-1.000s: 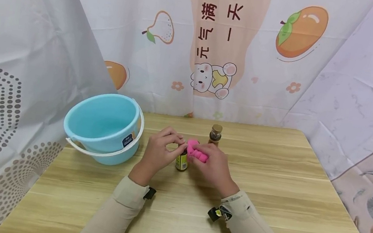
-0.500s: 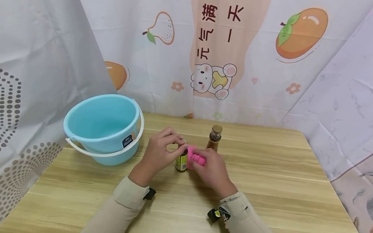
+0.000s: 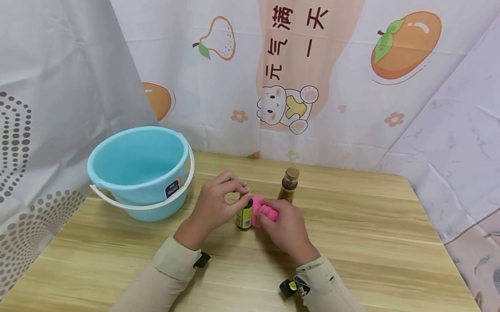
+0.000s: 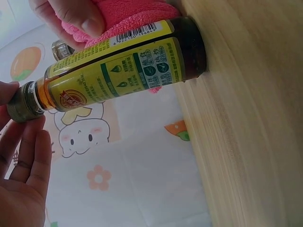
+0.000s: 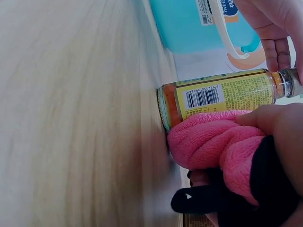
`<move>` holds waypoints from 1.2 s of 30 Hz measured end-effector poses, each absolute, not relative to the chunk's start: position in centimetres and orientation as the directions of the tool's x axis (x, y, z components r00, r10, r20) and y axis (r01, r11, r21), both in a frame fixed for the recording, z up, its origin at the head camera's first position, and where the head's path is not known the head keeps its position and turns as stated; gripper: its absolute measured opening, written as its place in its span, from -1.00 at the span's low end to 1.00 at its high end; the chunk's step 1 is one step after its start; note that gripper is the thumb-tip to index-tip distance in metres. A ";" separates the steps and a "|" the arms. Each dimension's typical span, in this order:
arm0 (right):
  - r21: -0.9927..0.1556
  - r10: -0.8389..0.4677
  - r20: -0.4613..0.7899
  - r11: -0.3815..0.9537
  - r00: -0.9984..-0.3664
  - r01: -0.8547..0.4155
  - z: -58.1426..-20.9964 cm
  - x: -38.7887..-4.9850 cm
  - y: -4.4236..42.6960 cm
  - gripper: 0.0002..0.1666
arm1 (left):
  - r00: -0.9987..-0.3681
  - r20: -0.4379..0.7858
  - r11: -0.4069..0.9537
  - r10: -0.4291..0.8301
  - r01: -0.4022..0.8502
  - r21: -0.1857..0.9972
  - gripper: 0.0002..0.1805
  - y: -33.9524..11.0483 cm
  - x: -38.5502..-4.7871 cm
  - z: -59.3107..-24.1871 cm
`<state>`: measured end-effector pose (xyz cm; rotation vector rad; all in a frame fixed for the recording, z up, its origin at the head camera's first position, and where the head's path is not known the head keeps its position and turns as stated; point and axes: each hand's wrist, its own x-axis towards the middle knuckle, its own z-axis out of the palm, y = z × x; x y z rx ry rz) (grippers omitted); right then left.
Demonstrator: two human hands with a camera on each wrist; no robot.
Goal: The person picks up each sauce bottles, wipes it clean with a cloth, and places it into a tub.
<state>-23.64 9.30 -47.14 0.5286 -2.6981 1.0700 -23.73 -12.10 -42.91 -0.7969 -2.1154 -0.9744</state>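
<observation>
A glass bottle [image 3: 244, 217] with a yellow label and orange-brown contents stands upright on the table. My left hand [image 3: 216, 199] pinches its cap [image 4: 22, 105] between thumb and fingers. In my right hand [image 3: 287, 226] is a bunched pink cloth [image 5: 222, 137], pressed against the bottle's right side. Dark fabric, perhaps a strap, shows beside the cloth in the right wrist view. The bottle's label with barcode [image 4: 136, 33] is partly covered by the cloth in the left wrist view. Just behind my right hand stands a second bottle [image 3: 289, 184] with a gold cap, its lower part hidden.
A light blue bucket [image 3: 149, 213] with a white handle [image 3: 145, 207] stands at the table's left rear. The wooden table [image 3: 369, 254] extends to the right and front. Printed curtains [image 3: 354, 111] hang along its back and sides.
My right hand has shifted the pink cloth slightly down along the bottle's side. More of the second bottle shows now. My left hand stays at the cap.
</observation>
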 end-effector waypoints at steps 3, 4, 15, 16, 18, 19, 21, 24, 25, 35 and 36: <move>-0.622 -0.249 0.318 0.673 -0.915 -0.400 -47.0 -23.6 9.3 -0.57 | -0.590 0.769 0.538 0.245 0.743 0.399 -0.90 -12.1 -23.7 -42.9; -0.624 -0.245 0.322 0.672 -0.915 -0.399 -47.0 -23.5 9.3 -0.57 | -0.591 0.769 0.538 0.245 0.742 0.399 -0.90 -12.1 -23.7 -42.9; -0.651 -0.216 0.365 0.636 -0.906 -0.414 -45.9 -23.3 9.2 -0.60 | -0.594 0.764 0.534 0.252 0.744 0.402 -0.90 -12.1 -23.8 -42.8; -0.653 -0.217 0.369 0.632 -0.904 -0.418 -45.8 -23.2 9.2 -0.60 | -0.594 0.763 0.534 0.253 0.744 0.402 -0.91 -12.0 -23.8 -42.8; -0.654 -0.218 0.379 0.625 -0.900 -0.426 -45.5 -23.2 9.3 -0.61 | -0.596 0.761 0.533 0.255 0.743 0.404 -0.91 -12.0 -23.8 -42.8; -0.654 -0.218 0.384 0.622 -0.897 -0.430 -45.4 -23.2 9.3 -0.61 | -0.597 0.760 0.534 0.256 0.743 0.404 -0.91 -12.0 -23.7 -42.8; -0.652 -0.216 0.398 0.618 -0.892 -0.440 -45.2 -23.1 9.3 -0.60 | -0.599 0.759 0.534 0.257 0.742 0.405 -0.91 -12.0 -23.7 -42.8; -0.651 -0.207 0.433 0.602 -0.877 -0.463 -44.9 -23.0 9.2 -0.59 | -0.601 0.757 0.536 0.255 0.740 0.407 -0.91 -12.0 -23.6 -42.7; -0.650 -0.203 0.447 0.596 -0.871 -0.473 -44.9 -23.0 9.2 -0.59 | -0.602 0.757 0.537 0.254 0.739 0.408 -0.92 -12.0 -23.6 -42.7; -0.636 -0.173 0.548 0.549 -0.818 -0.542 -45.1 -23.0 9.0 -0.61 | -0.600 0.758 0.530 0.256 0.743 0.409 -0.94 -12.1 -23.7 -42.9; -0.635 -0.178 0.542 0.554 -0.821 -0.539 -45.1 -23.0 9.0 -0.62 | -0.599 0.758 0.530 0.256 0.743 0.408 -0.93 -12.0 -23.7 -42.9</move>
